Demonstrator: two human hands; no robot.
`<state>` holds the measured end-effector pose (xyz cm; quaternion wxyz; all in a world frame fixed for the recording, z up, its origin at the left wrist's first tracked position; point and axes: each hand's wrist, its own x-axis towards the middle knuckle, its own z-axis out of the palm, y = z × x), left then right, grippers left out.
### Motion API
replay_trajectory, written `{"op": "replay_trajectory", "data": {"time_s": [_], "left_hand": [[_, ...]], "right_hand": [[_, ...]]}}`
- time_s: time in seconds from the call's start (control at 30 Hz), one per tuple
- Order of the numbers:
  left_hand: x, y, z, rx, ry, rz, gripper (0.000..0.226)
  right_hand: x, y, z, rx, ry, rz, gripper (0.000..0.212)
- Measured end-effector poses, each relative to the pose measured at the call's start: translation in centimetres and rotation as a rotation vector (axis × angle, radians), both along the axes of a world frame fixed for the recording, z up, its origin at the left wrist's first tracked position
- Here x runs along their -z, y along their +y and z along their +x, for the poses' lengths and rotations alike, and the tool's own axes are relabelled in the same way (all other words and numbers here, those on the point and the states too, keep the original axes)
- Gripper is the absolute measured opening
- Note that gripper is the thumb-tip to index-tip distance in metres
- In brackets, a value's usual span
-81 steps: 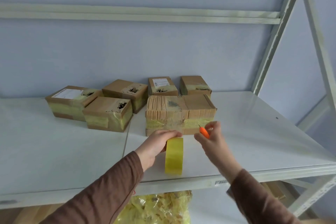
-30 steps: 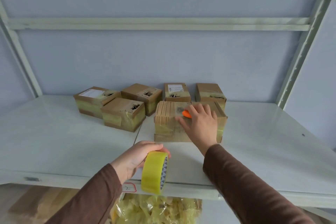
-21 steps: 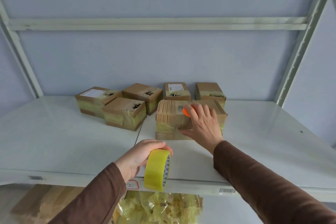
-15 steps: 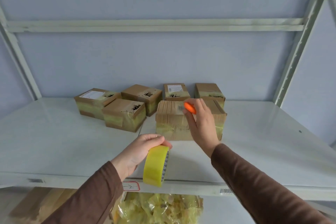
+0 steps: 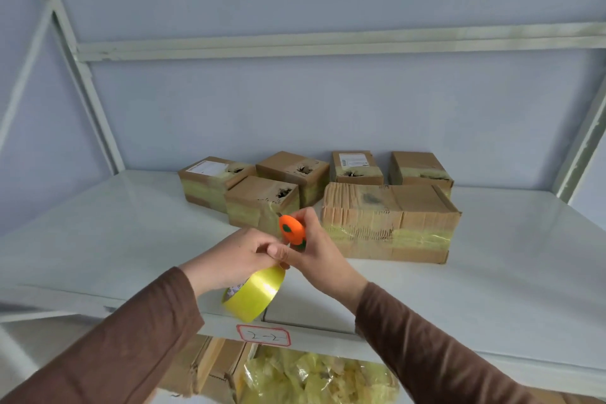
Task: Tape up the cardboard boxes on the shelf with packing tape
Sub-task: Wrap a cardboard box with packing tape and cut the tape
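Left hand (image 5: 234,259) grips 1 yellow packing tape roll (image 5: 252,295) over the shelf's (image 5: 98,239) front edge. Right hand (image 5: 314,251) holds 1 orange cutter (image 5: 292,233), touching the left. 6 cardboard boxes toward the back edge: 5 small (image 5: 260,207), 1 large (image 5: 388,223) on the right.

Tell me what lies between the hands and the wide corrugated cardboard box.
Head view: only bare white shelf separates the hands from the wide corrugated cardboard box.

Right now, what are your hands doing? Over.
Left hand gripping yellow tape roll. Right hand holding orange cutter. Big box banded. Nothing blocking.
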<state>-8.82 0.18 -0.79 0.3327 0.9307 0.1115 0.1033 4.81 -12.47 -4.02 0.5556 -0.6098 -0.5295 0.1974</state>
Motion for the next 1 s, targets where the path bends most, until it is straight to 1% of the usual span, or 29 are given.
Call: {"op": "replay_trajectory", "data": {"time_s": [0.07,0.1,0.13,0.2,0.23,0.27,0.3,0.33,0.37,0.4,0.47,0.5,0.63,0.7,0.73,0.8,0.9,0.93,1.0], "left_hand": [[0.2,1.0,-0.7,-0.06,0.034,0.015,0.034],[0.4,1.6,-1.0,-0.099,0.073,0.064,0.026],[0.6,2.4,-1.2,-0.141,0.118,0.165,0.026],[0.9,4.2,-1.2,-0.176,0.211,0.493,0.032],[1.2,5.0,-1.1,-0.152,0.241,0.643,0.033],[1.5,5.7,-1.1,-0.114,0.255,0.747,0.031],[2.0,6.4,-1.1,-0.084,0.264,0.792,0.029],[2.5,7.0,-1.2,-0.074,0.259,0.777,0.027],[3.0,7.6,-1.4,-0.089,0.239,0.698,0.026],[3.5,8.0,-1.6,-0.124,0.208,0.576,0.032],[4.4,8.0,-2.0,-0.226,0.183,0.335,0.056],[4.7,7.9,-2.1,-0.253,0.182,0.273,0.067],[5.4,7.4,-1.7,-0.252,0.187,0.244,0.093],[5.2,7.0,-1.2,-0.258,0.186,0.245,0.1],[5.1,6.8,-0.9,-0.259,0.164,0.255,0.099],[4.5,5.9,-0.1,-0.258,0.06,0.22,0.092],[3.1,3.6,2.6,-0.209,-0.145,0.051,0.076],[2.7,2.7,3.8,-0.19,-0.2,0.016,0.073],[1.8,0.9,6.4,-0.163,-0.28,0.007,0.066]], "right_hand": [[0.9,1.5,-0.4,0.036,0.002,0.0,0.03],[1.4,2.2,-0.7,0.048,0.04,0.001,0.026],[1.9,2.9,-1.2,0.064,0.08,0.004,0.026],[3.0,4.2,-2.2,0.139,0.121,0.008,0.026],[3.6,4.9,-2.6,0.173,0.148,-0.001,0.025],[4.2,5.5,-2.9,0.187,0.193,-0.021,0.023],[4.6,6.0,-3.1,0.184,0.243,-0.042,0.02],[4.9,6.5,-3.1,0.184,0.272,-0.077,0.017],[5.2,7.0,-3.0,0.203,0.268,-0.12,0.016],[5.4,7.4,-2.8,0.241,0.219,-0.174,0.017],[6.0,7.7,-2.5,0.317,0.079,-0.285,0.024],[6.3,7.7,-2.4,0.344,0.009,-0.321,0.027],[6.4,7.5,-1.8,0.404,-0.285,-0.37,0.035],[5.8,6.9,-1.4,0.381,-0.371,-0.367,0.043],[5.4,6.3,-1.3,0.374,-0.399,-0.331,0.046],[4.3,4.4,-0.9,0.386,-0.457,-0.168,0.043],[1.9,1.0,0.7,0.452,-0.577,0.071,0.028],[1.1,-0.2,1.6,0.487,-0.607,0.121,0.024],[-0.5,-2.4,3.6,0.566,-0.643,0.174,0.015]]}}
